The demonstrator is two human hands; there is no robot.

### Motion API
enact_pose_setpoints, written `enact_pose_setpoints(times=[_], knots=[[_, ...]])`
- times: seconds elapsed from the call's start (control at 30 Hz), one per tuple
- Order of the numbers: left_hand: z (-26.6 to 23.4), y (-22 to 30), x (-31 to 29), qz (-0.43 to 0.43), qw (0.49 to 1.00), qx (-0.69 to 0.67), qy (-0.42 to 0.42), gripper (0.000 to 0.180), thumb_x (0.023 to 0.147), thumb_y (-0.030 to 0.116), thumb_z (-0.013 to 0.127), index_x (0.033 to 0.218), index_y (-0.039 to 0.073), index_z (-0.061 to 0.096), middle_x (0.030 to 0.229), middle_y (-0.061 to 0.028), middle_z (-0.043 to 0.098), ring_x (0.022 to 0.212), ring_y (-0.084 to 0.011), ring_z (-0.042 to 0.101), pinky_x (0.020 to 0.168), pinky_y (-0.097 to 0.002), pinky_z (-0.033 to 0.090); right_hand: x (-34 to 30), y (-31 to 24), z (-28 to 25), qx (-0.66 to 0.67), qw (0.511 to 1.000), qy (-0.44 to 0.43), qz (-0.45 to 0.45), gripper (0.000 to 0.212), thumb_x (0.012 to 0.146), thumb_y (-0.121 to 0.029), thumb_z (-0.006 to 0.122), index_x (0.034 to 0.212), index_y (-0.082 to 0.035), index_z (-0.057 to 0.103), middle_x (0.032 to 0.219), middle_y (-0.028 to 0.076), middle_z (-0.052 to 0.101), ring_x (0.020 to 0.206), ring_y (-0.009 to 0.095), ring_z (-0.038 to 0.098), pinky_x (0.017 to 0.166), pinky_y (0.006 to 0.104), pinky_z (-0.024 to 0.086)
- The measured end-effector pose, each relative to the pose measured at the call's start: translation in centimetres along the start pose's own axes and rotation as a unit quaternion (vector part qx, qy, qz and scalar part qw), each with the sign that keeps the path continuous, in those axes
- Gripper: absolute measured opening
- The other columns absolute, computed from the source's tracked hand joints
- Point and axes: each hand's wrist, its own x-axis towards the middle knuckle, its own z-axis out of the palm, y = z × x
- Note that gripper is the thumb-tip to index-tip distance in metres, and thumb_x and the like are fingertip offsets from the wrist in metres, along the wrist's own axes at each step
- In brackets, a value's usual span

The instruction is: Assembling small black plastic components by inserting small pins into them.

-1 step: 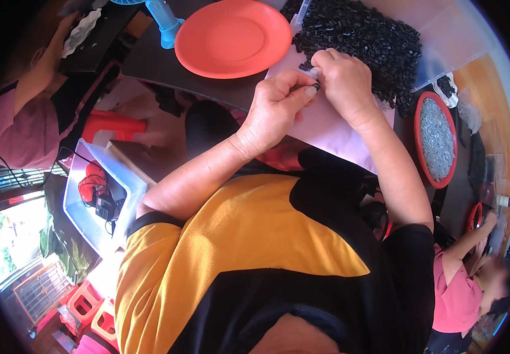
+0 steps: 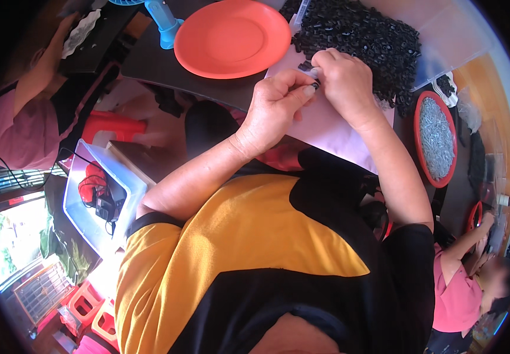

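My left hand (image 2: pixel 275 109) pinches a small black part (image 2: pixel 315 85) between thumb and fingers. Close against it, my right hand (image 2: pixel 344 85) is closed, its fingertips meeting the left ones; what sits in them is too small and hidden to make out. Both hands are above a pale pink sheet (image 2: pixel 343 138) at the table's near edge. Just beyond them spreads a large heap of small black parts (image 2: pixel 364 44). On the right stands a red oval tray of silvery screws or pins (image 2: pixel 436 138). An orange-red plate (image 2: pixel 231 38) lies to the left of the heap.
A blue fan (image 2: pixel 163 23) stands beside the plate. Behind the heap is a clear plastic bin (image 2: pixel 458 38). A translucent bin (image 2: pixel 81 197) holding a red and black corded item is at my left. One person (image 2: pixel 458 289) works at the right, another (image 2: pixel 28 121) at the left.
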Motion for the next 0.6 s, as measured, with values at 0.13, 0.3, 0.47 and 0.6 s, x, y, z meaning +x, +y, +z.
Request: enact_pose_setpoints(times=[0.13,0.3,0.47,0.6], knots=[[-0.4,0.0,-0.2,-0.012,0.999,-0.040,0.029,0.012,0.096,0.008,0.062,0.101,-0.002,0.064,0.082,-0.0051,0.068,0.063,-0.0076,0.056,0.059,-0.0217,0.047,-0.7,-1.4,-3.8,0.188,0.973,-0.017,0.132,0.008,0.077,-0.007,0.065,0.084,-0.010,0.066,0.079,0.007,0.067,0.074,0.030,0.067,0.064,0.0391,0.051],[-0.2,0.7,0.0,-0.024,0.999,-0.023,0.025,0.014,0.098,0.007,0.060,0.105,-0.003,0.065,0.088,-0.0063,0.068,0.069,-0.0087,0.057,0.066,-0.0212,0.047,-3.3,-0.6,-3.6,0.221,0.955,-0.124,0.157,0.012,0.080,-0.009,0.070,0.090,-0.004,0.069,0.078,0.010,0.068,0.068,0.024,0.067,0.063,0.0318,0.049],[0.0,0.8,-0.1,-0.022,0.999,-0.024,0.028,0.014,0.098,0.007,0.060,0.106,-0.004,0.065,0.088,-0.0066,0.069,0.069,-0.0086,0.057,0.066,-0.0214,0.048,-4.0,-1.3,-3.7,0.189,0.958,-0.097,0.194,0.010,0.079,-0.008,0.070,0.089,-0.006,0.069,0.081,0.009,0.067,0.071,0.026,0.067,0.066,0.0331,0.051],[0.0,1.0,-0.2,-0.029,0.999,-0.018,0.028,0.014,0.098,0.007,0.060,0.105,-0.004,0.065,0.088,-0.0067,0.069,0.069,-0.0086,0.057,0.066,-0.0214,0.048,-5.0,-1.0,-3.0,0.071,0.996,-0.030,0.048,0.009,0.079,-0.007,0.070,0.088,-0.010,0.069,0.082,0.006,0.061,0.077,0.026,0.066,0.069,0.0368,0.053]])
